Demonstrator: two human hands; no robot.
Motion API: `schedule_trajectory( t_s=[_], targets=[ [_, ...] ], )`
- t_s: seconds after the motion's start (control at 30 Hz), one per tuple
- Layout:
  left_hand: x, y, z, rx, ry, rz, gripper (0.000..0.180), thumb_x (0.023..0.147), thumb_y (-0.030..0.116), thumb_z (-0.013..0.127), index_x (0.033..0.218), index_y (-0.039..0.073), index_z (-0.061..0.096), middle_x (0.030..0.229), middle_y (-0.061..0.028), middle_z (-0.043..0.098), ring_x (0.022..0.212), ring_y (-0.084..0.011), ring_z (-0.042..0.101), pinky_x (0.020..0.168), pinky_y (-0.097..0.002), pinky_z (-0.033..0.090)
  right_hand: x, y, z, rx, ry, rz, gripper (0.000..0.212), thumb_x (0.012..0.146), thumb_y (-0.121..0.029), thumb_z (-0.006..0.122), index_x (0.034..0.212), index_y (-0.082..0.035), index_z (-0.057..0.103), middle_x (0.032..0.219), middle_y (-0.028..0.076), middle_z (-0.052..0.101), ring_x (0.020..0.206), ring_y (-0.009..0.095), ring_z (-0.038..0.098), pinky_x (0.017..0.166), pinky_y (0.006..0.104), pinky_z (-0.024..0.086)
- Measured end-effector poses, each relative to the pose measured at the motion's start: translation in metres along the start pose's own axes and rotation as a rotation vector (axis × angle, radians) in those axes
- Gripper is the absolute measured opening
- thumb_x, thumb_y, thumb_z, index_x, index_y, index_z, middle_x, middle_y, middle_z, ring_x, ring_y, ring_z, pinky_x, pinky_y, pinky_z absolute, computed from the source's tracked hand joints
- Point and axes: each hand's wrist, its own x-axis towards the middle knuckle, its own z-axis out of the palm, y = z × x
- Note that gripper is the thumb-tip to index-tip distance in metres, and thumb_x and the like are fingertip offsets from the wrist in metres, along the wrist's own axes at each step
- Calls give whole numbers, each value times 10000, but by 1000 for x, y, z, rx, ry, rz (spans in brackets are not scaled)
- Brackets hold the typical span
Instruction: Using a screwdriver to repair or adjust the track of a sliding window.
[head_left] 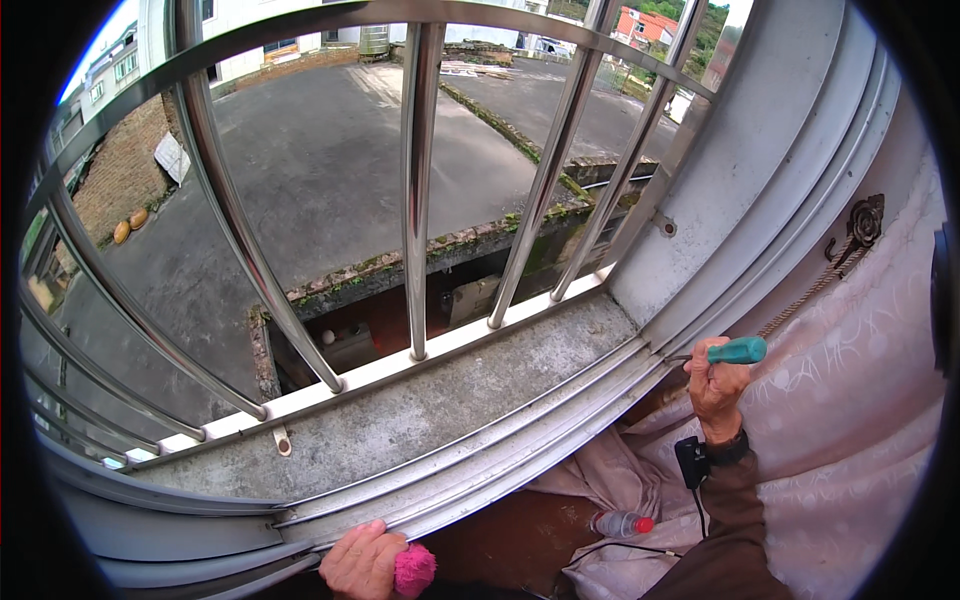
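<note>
My right hand (716, 402) is closed round a screwdriver with a green handle (738, 350). Its metal shaft points left to the corner where the window track (560, 425) meets the side frame; the very tip is too small to make out. At the lower edge, my left hand (362, 562) lies against the inner edge of the window frame. Its fingers are curled round a bunched pink fluffy cloth (415, 570), which sticks out on the right side of the hand.
Metal window bars (418, 190) stand beyond the stained concrete sill (450, 410). Pink curtain (850, 440) hangs at the right, below a twisted cord (800, 300) on a wall hook (862, 222). A clear bottle with a red cap (622, 524) lies below the window, near a black cable.
</note>
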Motion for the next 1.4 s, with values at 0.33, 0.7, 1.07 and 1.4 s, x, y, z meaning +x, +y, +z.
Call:
schedule_trajectory(
  t_s=[0.33,0.7,1.07,1.4],
  targets=[
    [-1,0,1,-18,15,-8,190,811,134,786,939,18,707,873,-132,725,897,-339,740,805,-410,591,1,3,-1,-50,-171,107,204,924,-75,716,764,33,650,762,170,692,591,340,634,533,415,467],
    [-7,-5,5,28,-15,6,250,789,255,785,873,39,690,805,-92,706,836,-324,738,791,-424,591,-5,8,7,-154,-155,-78,171,910,-55,726,763,-20,646,728,132,657,607,331,643,519,409,472],
    [-10,-7,9,51,-41,-12,250,808,279,761,859,44,692,798,-91,716,858,-309,747,818,-425,594,1,-75,0,251,-181,49,159,950,-29,663,791,-30,648,689,51,661,539,234,637,509,337,467],
    [-9,-3,10,64,-34,-15,247,807,272,759,876,44,693,804,-87,721,860,-310,747,830,-426,590,-9,1,1,-85,-112,80,263,930,-30,683,687,8,588,659,135,614,509,325,591,489,413,428]
  ],
)
